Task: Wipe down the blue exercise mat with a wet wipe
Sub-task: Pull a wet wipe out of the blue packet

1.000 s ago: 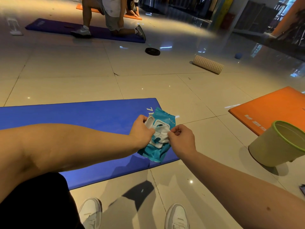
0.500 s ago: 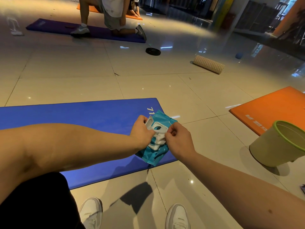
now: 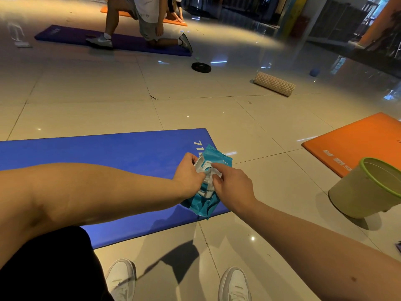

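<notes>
My left hand (image 3: 191, 174) grips the teal wipe pack (image 3: 206, 203), its fingers curled round the pack's upper left edge, holding it in the air over the right end of the blue mat (image 3: 108, 153). The pack's white lid (image 3: 202, 166) stands open at the top. My right hand (image 3: 234, 185) is at that opening, forefinger stretched across the white part and thumb tucked in just under it. I cannot tell whether those fingers are grasping a wipe or only touching the lid. The mat lies flat on the tiled floor (image 3: 86, 101), running off to the left past my left forearm. My two white shoes (image 3: 121, 279) sit on the tiles on the near side of the mat. To the mat's right stands a green-rimmed bin (image 3: 364, 192), tilted, with an orange mat (image 3: 358, 137) beyond it. Past the mat's far edge lie a ribbed roller (image 3: 274, 84) and a dark weight plate (image 3: 201, 67), and farther off a person (image 3: 147, 18) kneels on a purple mat (image 3: 76, 36).
</notes>
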### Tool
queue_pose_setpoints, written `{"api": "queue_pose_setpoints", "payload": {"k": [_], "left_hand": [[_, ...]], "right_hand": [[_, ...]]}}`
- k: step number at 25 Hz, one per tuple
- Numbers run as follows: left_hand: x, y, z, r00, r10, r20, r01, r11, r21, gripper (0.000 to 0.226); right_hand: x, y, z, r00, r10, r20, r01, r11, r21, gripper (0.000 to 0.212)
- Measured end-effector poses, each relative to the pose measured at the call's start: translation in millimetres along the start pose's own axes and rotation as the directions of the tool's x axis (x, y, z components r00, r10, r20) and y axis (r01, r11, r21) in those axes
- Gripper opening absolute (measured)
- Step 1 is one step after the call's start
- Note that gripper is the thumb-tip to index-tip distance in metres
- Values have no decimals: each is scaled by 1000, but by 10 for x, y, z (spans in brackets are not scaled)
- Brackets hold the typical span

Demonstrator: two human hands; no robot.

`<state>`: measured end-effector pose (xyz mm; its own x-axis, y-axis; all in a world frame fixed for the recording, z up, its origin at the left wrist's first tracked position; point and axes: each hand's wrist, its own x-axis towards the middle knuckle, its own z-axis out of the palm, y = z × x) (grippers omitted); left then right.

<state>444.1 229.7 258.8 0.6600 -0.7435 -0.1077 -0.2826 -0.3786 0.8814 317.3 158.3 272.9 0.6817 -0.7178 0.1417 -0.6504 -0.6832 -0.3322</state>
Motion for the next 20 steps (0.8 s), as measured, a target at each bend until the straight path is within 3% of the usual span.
{"api": "queue_pose_setpoints", "payload": {"k": [6,10,13,17,20], "left_hand": [[-37,4,20,997,-49,56,55,993,-108,19],[-19,25,-9,994,-69,82,82,981,-176,37],[-35,33,14,990,-54,132,76,983,-166,30],[-57,33,8,977,-56,206,91,982,-164,6],[-76,25,-17,967,-77,243,109,986,-123,14]], "right_hand": [[31,30,71,997,61,50,-65,995,80,22],[31,91,82,994,96,56,-102,985,135,20],[32,89,55,994,90,68,-95,993,75,28],[50,77,33,994,98,58,-95,994,-54,17],[61,122,32,992,108,67,-107,994,-20,16]]}}
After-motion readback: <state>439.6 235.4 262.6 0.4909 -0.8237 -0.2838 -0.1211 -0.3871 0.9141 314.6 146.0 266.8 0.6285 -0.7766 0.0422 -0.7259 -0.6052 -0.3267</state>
